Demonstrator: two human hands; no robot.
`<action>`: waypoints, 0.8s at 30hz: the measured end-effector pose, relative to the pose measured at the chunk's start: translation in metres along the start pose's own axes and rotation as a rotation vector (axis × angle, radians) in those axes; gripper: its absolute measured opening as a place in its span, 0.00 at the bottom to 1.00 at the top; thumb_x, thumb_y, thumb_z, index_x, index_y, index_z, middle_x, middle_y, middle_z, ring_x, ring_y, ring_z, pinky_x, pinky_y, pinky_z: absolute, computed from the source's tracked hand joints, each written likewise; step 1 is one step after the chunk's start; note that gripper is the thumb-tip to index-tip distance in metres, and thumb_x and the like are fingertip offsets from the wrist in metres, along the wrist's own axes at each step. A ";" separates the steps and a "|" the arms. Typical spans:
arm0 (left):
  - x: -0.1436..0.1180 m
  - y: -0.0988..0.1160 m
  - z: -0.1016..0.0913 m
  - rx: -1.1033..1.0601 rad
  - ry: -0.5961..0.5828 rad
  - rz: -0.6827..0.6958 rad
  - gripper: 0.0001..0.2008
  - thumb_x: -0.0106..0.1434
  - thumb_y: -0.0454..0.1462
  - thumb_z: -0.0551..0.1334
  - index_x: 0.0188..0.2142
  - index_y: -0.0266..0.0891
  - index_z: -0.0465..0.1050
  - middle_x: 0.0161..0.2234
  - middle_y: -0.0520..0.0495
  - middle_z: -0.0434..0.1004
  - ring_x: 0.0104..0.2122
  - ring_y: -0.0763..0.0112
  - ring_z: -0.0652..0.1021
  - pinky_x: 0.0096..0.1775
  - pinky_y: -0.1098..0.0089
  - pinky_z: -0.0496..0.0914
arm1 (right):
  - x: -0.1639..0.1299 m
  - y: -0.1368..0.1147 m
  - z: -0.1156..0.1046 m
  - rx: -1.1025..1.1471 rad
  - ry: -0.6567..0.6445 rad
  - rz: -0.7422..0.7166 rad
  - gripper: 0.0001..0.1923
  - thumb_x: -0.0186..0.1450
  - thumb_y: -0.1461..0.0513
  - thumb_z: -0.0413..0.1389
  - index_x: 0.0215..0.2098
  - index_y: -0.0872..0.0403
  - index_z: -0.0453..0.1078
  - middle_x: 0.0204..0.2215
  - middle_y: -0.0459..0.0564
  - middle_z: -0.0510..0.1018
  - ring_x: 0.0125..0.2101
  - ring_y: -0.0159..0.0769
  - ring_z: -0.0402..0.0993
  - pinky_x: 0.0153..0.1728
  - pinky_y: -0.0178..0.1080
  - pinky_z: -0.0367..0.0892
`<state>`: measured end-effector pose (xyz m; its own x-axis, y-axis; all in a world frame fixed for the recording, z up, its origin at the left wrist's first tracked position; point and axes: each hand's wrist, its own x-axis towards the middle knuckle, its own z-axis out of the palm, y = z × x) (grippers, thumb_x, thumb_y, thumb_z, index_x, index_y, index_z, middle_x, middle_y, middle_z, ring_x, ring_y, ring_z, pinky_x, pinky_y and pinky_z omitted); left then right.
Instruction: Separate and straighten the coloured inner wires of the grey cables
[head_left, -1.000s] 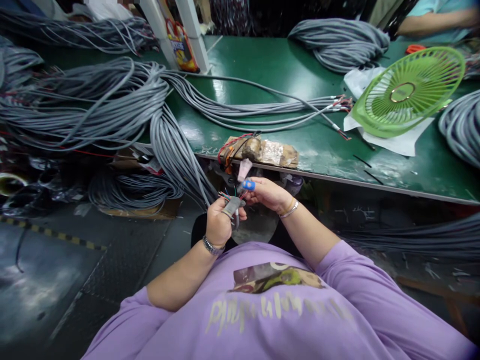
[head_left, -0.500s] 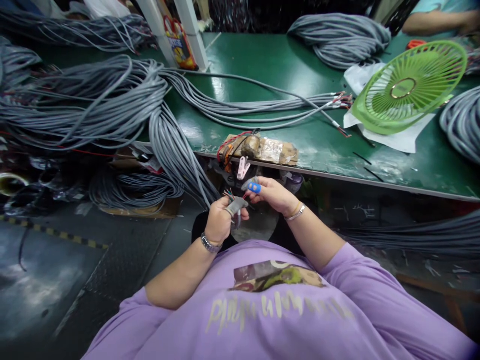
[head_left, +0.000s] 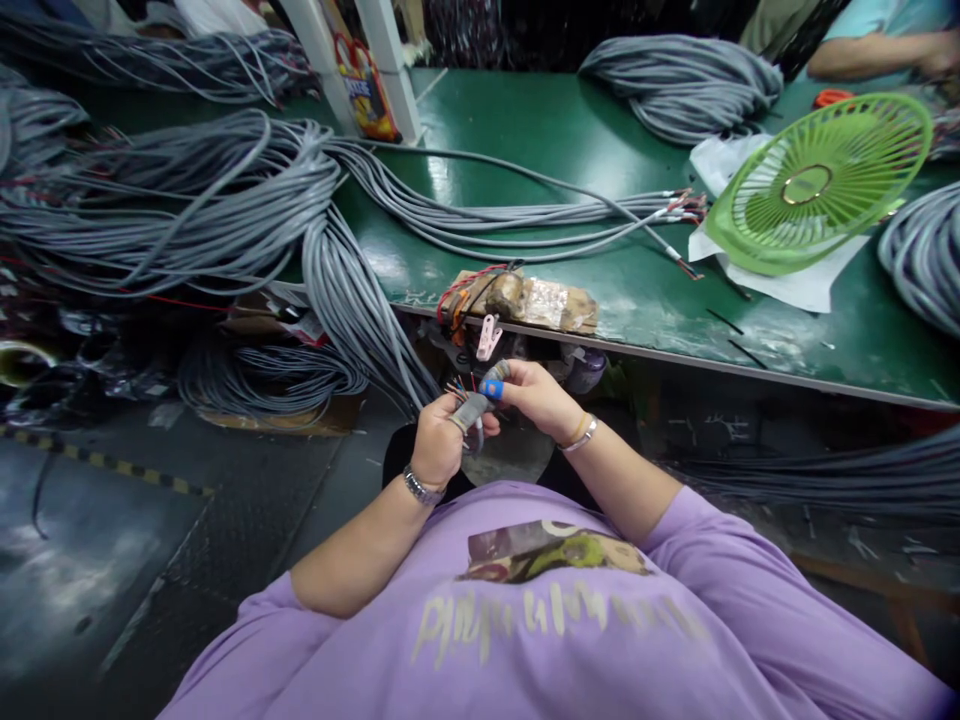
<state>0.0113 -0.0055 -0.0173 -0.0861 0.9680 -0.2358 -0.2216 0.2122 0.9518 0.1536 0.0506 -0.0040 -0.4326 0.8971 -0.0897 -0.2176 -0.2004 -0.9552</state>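
Observation:
My left hand (head_left: 437, 440) is closed around the end of a grey cable, its thumb wrapped in grey tape. Several thin coloured wires (head_left: 459, 388) fan out above that thumb. My right hand (head_left: 541, 402) wears a blue band (head_left: 492, 389) and a grey wrapping on its fingers. Its fingertips are pinched at the wires, touching or almost touching the left thumb; a red wire shows beside them. The exact grip is partly hidden by the fingers. Just above both hands a pink clothes peg (head_left: 489, 338) hangs at the table edge.
Grey cable bundles (head_left: 225, 200) lie across the left of the green table (head_left: 510, 110) and hang over its edge. A cardboard-and-tape block (head_left: 551, 302) sits at the front edge. To the right stands a green fan (head_left: 817, 185); a co-worker's arm (head_left: 862, 57) is behind it.
My right hand has moved left and slightly down, closer to my left thumb. My left hand stays almost in place, and the wires above it have shifted a little.

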 end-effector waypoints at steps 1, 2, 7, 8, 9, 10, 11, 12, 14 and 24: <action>0.000 0.000 0.001 -0.030 0.021 0.007 0.16 0.51 0.47 0.69 0.29 0.35 0.74 0.20 0.48 0.78 0.19 0.69 0.77 0.24 0.70 0.72 | 0.000 0.001 0.000 0.009 0.014 0.008 0.17 0.48 0.54 0.68 0.26 0.57 0.71 0.21 0.43 0.72 0.22 0.26 0.63 0.25 0.32 0.60; 0.000 0.000 0.001 -0.052 0.036 0.016 0.16 0.50 0.46 0.69 0.29 0.35 0.75 0.20 0.48 0.78 0.19 0.69 0.77 0.24 0.70 0.72 | 0.000 0.002 0.000 0.022 0.025 0.016 0.17 0.48 0.54 0.68 0.26 0.57 0.70 0.21 0.43 0.72 0.22 0.25 0.63 0.25 0.31 0.59; -0.001 0.007 0.002 -0.108 0.044 0.083 0.13 0.51 0.44 0.69 0.28 0.35 0.75 0.19 0.50 0.76 0.18 0.73 0.76 0.25 0.72 0.72 | 0.007 0.006 -0.009 0.200 0.078 0.092 0.20 0.50 0.50 0.67 0.25 0.56 0.68 0.19 0.41 0.69 0.20 0.24 0.61 0.24 0.31 0.61; -0.001 0.010 0.002 -0.118 0.039 0.090 0.13 0.51 0.44 0.69 0.28 0.35 0.75 0.19 0.50 0.75 0.18 0.73 0.75 0.24 0.73 0.72 | 0.010 0.006 -0.012 0.245 0.107 0.117 0.21 0.52 0.48 0.65 0.26 0.56 0.68 0.19 0.41 0.69 0.20 0.24 0.62 0.24 0.31 0.62; 0.000 0.013 0.002 -0.127 0.030 0.094 0.14 0.51 0.44 0.69 0.28 0.35 0.76 0.18 0.51 0.75 0.18 0.74 0.75 0.24 0.73 0.72 | 0.014 0.005 -0.015 0.285 0.135 0.146 0.21 0.54 0.46 0.63 0.28 0.56 0.68 0.20 0.42 0.70 0.20 0.25 0.62 0.24 0.31 0.62; 0.000 0.016 0.002 -0.133 0.019 0.095 0.14 0.51 0.45 0.69 0.28 0.35 0.76 0.18 0.51 0.74 0.17 0.75 0.74 0.23 0.73 0.72 | 0.018 0.003 -0.017 0.318 0.152 0.176 0.22 0.57 0.45 0.61 0.29 0.56 0.69 0.21 0.43 0.71 0.20 0.25 0.63 0.24 0.31 0.63; 0.001 0.018 0.002 -0.136 0.004 0.094 0.14 0.51 0.45 0.69 0.28 0.35 0.76 0.18 0.51 0.74 0.17 0.75 0.74 0.23 0.73 0.71 | 0.022 0.002 -0.019 0.342 0.148 0.206 0.23 0.58 0.43 0.58 0.30 0.56 0.69 0.22 0.44 0.72 0.20 0.25 0.64 0.23 0.31 0.63; 0.001 0.021 0.003 -0.139 -0.011 0.094 0.14 0.51 0.45 0.69 0.27 0.35 0.76 0.18 0.51 0.73 0.17 0.75 0.73 0.22 0.74 0.71 | 0.027 0.000 -0.019 0.356 0.123 0.232 0.24 0.60 0.42 0.56 0.31 0.56 0.70 0.23 0.45 0.72 0.20 0.25 0.64 0.23 0.31 0.63; 0.003 0.025 0.004 -0.148 -0.045 0.084 0.14 0.51 0.44 0.69 0.27 0.34 0.75 0.17 0.51 0.73 0.16 0.76 0.73 0.21 0.74 0.71 | 0.033 -0.002 -0.016 0.356 0.033 0.241 0.26 0.59 0.41 0.56 0.32 0.56 0.70 0.24 0.45 0.73 0.19 0.25 0.63 0.21 0.31 0.62; 0.019 0.027 0.012 -0.179 -0.133 0.043 0.12 0.52 0.42 0.68 0.27 0.34 0.73 0.16 0.52 0.73 0.15 0.76 0.71 0.20 0.74 0.70 | 0.044 0.002 0.003 0.232 0.244 -0.068 0.29 0.54 0.38 0.57 0.26 0.56 0.70 0.19 0.43 0.70 0.18 0.23 0.60 0.19 0.29 0.56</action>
<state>0.0151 0.0203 0.0062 0.0270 0.9873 -0.1568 -0.3908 0.1548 0.9074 0.1320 0.0881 -0.0095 -0.1940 0.9736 -0.1202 -0.4441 -0.1964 -0.8742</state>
